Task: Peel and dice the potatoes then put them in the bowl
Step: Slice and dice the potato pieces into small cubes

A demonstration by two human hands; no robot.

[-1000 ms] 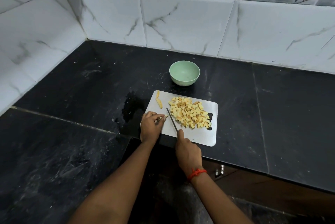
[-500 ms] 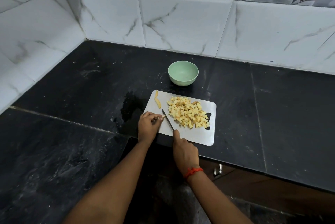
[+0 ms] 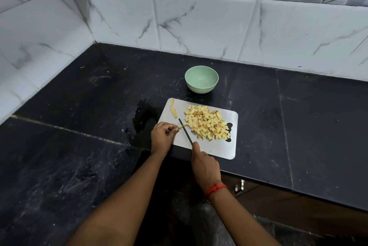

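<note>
Fingers [image 3: 170, 126] of the left hand [image 3: 161, 136] pinch a small potato strip [image 3: 180, 126] at their tips on the cutting board [image 3: 225, 146]; just right, the knife [image 3: 185, 131] blade touches its end, gripped by the right hand [image 3: 205, 166]. Diced potato [image 3: 207, 124] lies further right, the bowl [image 3: 201, 79] beyond.

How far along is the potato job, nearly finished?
Done: a big pile of potato cubes lies on the cutting board. In hand: the left hand pinches a thin potato strip while the right hand holds the knife against it. Left: two more strips at the board's far corner, and the green bowl is empty.
</note>
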